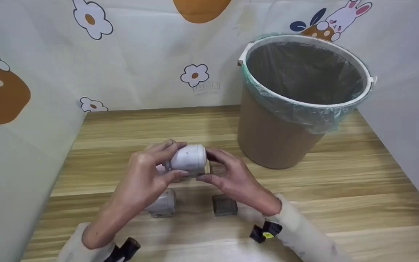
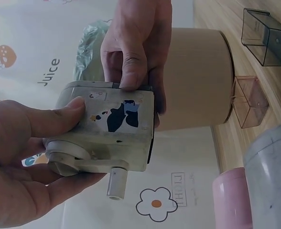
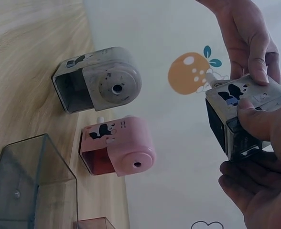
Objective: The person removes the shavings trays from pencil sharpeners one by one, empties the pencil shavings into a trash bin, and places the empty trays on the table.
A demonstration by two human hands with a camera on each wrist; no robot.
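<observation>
Between both hands, raised above the table, is a white-grey crank pencil sharpener [image 1: 187, 159] with a panda picture on its side. My left hand [image 1: 140, 174] grips its crank end, thumb on the printed side in the left wrist view, where the crank handle [image 2: 115, 183] shows. My right hand [image 1: 236, 178] holds the opposite end, thumb and fingers on either side. A dark see-through part [image 3: 243, 140] shows at that end. On the table stand a grey sharpener [image 3: 104, 78] and a pink sharpener [image 3: 119, 145], both with open drawer slots.
A dark see-through drawer [image 1: 224, 205] and a pinkish see-through drawer [image 2: 250, 101] lie on the wooden table [image 1: 140, 127]. A brown bin [image 1: 275, 134] with a green plastic liner stands at the back right. Printed sheets [image 1: 140, 54] line the back and sides.
</observation>
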